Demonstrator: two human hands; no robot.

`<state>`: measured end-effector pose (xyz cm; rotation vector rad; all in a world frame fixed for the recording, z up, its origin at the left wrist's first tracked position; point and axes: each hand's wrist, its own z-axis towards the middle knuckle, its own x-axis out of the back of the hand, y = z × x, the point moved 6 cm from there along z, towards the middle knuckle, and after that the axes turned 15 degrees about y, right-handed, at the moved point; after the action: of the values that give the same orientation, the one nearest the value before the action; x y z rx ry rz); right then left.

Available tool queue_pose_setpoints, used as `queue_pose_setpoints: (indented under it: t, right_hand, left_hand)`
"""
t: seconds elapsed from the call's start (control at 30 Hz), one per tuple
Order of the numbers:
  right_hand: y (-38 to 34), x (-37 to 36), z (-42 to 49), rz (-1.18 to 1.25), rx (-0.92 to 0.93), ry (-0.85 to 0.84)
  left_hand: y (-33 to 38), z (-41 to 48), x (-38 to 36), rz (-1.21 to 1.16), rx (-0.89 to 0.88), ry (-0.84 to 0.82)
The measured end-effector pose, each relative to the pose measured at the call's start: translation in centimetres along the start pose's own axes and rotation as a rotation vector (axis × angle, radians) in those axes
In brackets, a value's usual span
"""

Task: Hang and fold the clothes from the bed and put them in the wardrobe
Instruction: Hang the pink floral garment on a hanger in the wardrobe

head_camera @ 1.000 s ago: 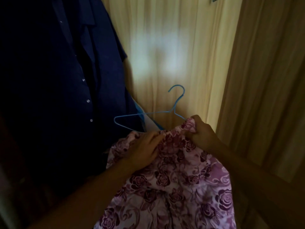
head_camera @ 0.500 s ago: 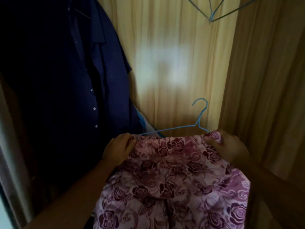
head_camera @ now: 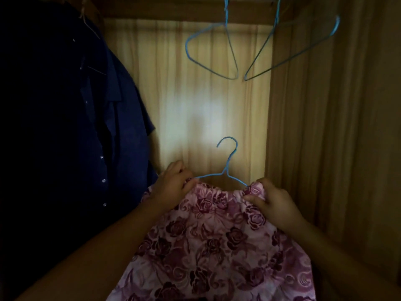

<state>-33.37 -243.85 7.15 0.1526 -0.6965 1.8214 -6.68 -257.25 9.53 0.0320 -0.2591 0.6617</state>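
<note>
Dim in here: a pale yellow curtain (head_camera: 195,83) hangs far in the middle, a soft bright patch glowing on it, a streaky brown wall (head_camera: 336,148) to the right.

Wardrobe (head_camera: 325,127): wooden side wall stood right of right hand (head_camera: 273,205) fingers (head_camera: 263,184); pale pleated back panel (head_camera: 195,94) behind and above both hands. Wooden top beam (head_camera: 162,15) high above fingers. Empty blue wire hanger (head_camera: 226,11) hung straight above fingers, second empty hanger (head_camera: 275,20) up-right, hooks cut by frame edge. Dark blue shirt (head_camera: 76,127) hung just left of left hand (head_camera: 173,185) fingers (head_camera: 181,169). Third blue hanger (head_camera: 226,168) between fingers carried floral garment (head_camera: 206,235), fingers pinching garment's top edge.
</note>
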Motion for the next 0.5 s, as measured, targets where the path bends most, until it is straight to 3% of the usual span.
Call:
queue_pose_setpoints:
  t: [0.2, 0.5]
  right_hand:
    - [-0.4, 4.1, 1.6, -0.176, -0.027, 0.013]
    - [-10.5, 12.8, 3.8, -0.822, 0.151, 0.180]
  left_hand:
    - [-1.8, 3.1, 1.7, -0.031, 0.117, 0.158]
    - [1.2, 8.4, 1.0, -0.179, 0.104, 0.245]
